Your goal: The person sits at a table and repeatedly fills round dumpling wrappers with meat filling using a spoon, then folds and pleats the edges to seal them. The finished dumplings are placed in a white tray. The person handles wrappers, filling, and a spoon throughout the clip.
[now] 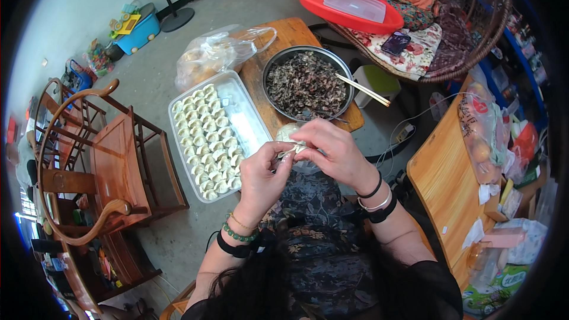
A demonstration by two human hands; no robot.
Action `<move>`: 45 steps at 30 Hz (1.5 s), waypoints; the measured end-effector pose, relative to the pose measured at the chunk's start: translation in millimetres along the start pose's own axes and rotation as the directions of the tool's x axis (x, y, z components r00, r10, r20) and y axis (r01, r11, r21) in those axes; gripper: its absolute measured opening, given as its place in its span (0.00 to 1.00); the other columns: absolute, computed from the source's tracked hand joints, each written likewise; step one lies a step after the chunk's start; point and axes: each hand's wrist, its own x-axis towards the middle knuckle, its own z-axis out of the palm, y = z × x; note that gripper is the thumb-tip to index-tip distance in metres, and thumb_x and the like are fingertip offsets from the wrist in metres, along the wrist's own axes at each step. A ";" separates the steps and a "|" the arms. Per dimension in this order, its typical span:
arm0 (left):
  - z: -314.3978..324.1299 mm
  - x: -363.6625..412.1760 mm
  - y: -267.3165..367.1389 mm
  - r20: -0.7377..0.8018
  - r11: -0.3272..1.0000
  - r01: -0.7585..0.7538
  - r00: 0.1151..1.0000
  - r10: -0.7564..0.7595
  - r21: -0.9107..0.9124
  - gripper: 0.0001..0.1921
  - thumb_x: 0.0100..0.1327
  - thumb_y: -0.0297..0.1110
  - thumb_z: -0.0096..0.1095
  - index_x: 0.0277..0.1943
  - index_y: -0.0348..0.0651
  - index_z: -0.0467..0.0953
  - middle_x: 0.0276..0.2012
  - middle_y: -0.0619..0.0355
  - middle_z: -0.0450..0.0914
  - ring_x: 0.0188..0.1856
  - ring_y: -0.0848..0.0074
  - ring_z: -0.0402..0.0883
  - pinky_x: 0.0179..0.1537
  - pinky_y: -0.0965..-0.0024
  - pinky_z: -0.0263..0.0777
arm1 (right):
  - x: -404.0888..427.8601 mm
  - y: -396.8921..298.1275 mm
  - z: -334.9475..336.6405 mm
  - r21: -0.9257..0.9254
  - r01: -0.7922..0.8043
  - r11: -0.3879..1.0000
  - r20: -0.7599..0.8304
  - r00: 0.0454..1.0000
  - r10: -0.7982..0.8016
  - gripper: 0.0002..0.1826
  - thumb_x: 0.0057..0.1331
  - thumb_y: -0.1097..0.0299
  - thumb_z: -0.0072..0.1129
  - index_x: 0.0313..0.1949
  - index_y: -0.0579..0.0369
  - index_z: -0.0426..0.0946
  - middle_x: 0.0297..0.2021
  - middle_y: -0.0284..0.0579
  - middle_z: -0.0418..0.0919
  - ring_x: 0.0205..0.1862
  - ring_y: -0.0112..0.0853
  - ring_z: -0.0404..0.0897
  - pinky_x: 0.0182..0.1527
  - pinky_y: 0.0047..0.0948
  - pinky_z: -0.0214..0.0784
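Note:
Between the fingertips of my left hand [269, 173] and my right hand [331, 153] is a small dumpling [291, 150], its wrapper pinched from both sides. To the left lies a clear plastic tray [249, 120] with rows of folded dumplings [209, 142] filling its left part. Beyond my right hand stands a steel bowl [270, 91] of dark chopped filling [306, 82]. A pair of chopsticks [362, 90] leans over the bowl's right rim. Partly hidden behind my fingers, a pale, round stack that looks like wrappers [286, 131] sits in plastic.
The bowl rests on a small wooden table [291, 31], beside a plastic bag of round items [206, 58]. Wooden armchairs [115, 155] stand left. At right are another wooden table [444, 164] and a rattan seat [480, 53] bearing a red basin [306, 2] and a phone [395, 43].

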 end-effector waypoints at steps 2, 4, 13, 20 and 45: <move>0.1 0.9 0.8 0.006 0.999 -0.025 1.000 0.024 0.033 0.05 0.67 0.25 0.68 0.44 0.35 0.82 0.30 0.56 0.86 0.24 0.87 0.75 0.27 0.78 0.70 | -1.4 5.8 0.8 -0.045 0.078 0.996 -0.003 0.997 -0.078 0.09 0.61 0.76 0.69 0.41 0.60 0.83 0.37 0.47 0.80 0.37 0.41 0.82 0.41 0.35 0.76; -1.2 2.0 5.2 0.031 0.999 0.006 1.000 -0.007 0.034 0.06 0.67 0.24 0.68 0.45 0.34 0.82 0.30 0.56 0.86 0.25 0.87 0.75 0.28 0.78 0.71 | -2.4 6.5 0.7 -0.056 0.073 0.996 -0.003 0.997 -0.073 0.08 0.61 0.76 0.69 0.40 0.61 0.83 0.36 0.46 0.80 0.37 0.43 0.82 0.40 0.35 0.76; 3.5 0.8 7.2 0.005 0.881 0.198 0.976 -0.217 -0.429 0.07 0.69 0.20 0.64 0.47 0.27 0.78 0.38 0.55 0.87 0.40 0.80 0.86 0.44 0.77 0.80 | -5.1 -2.3 -2.0 -0.095 0.069 0.993 -0.040 0.997 -0.073 0.06 0.62 0.76 0.68 0.39 0.60 0.82 0.35 0.46 0.80 0.36 0.42 0.82 0.40 0.35 0.76; 1.7 0.3 5.1 -0.032 0.992 0.073 0.997 -0.077 -0.099 0.06 0.67 0.22 0.68 0.45 0.31 0.81 0.34 0.55 0.88 0.36 0.84 0.86 0.38 0.79 0.78 | 0.0 -12.2 1.5 -0.024 -0.016 1.000 -0.060 0.998 0.014 0.07 0.62 0.76 0.68 0.41 0.61 0.82 0.36 0.46 0.80 0.38 0.42 0.82 0.41 0.36 0.76; 7.7 -5.7 7.1 -0.050 0.959 0.109 0.991 -0.126 -0.261 0.08 0.69 0.19 0.63 0.50 0.28 0.82 0.37 0.57 0.88 0.38 0.84 0.85 0.41 0.80 0.78 | 2.2 1.2 0.6 -0.127 0.095 0.987 -0.085 0.991 -0.106 0.09 0.60 0.78 0.70 0.41 0.60 0.83 0.35 0.46 0.81 0.34 0.37 0.82 0.36 0.31 0.75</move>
